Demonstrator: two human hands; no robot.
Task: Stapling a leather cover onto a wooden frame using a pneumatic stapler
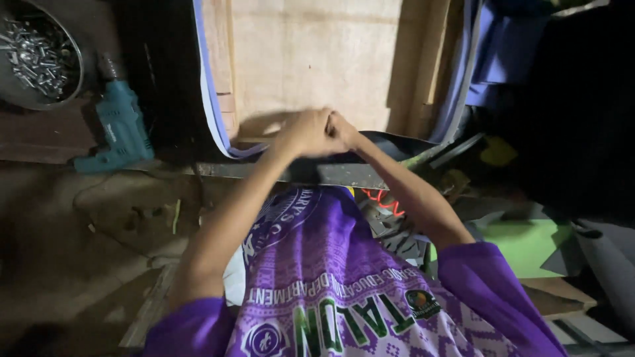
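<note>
- Both hands meet at the near edge of the plywood panel (311,59): left hand (305,132) and right hand (344,130) are pressed together, fingers curled; the blur hides whether the grip is clenched on the dark sheet edge (390,142) or on nothing, so this cannot be told.
- Dark sheet edge lies along the panel's near rim, directly under the hands, above the metal bar (291,173).
- Blue-white strip (210,99) curves down the panel's left side to the hands.
- Risk, as a judgement: with the hands crowded on one spot, the sheet could slip or pucker along the rim if tension is uneven.
- Metal bowl (73,79), upper left, holds loose silver screws (36,56).
- Teal power drill (119,129) lies just beside the bowl, well apart from both hands.
</note>
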